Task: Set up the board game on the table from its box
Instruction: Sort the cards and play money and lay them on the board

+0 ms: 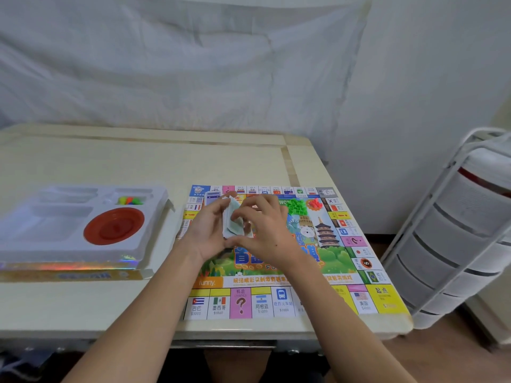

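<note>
Cards [233,223]: a stack held upright over the board [290,272], gripped between both hands; the left hand [206,235] is curled round its near and left edges, the right hand [262,230] is curled over its top and right side

Green pieces [297,207]: heaped on the board, just right of the grip

Red pieces [315,203]: heaped further right

Small deck [212,197]: laid on the board just beyond the left hand

Tray [55,222]: set on the box [72,275], well left of the grip, on the table [110,308]; a red disc [114,225] and coloured pawns [130,200] are held in separate compartments
</note>
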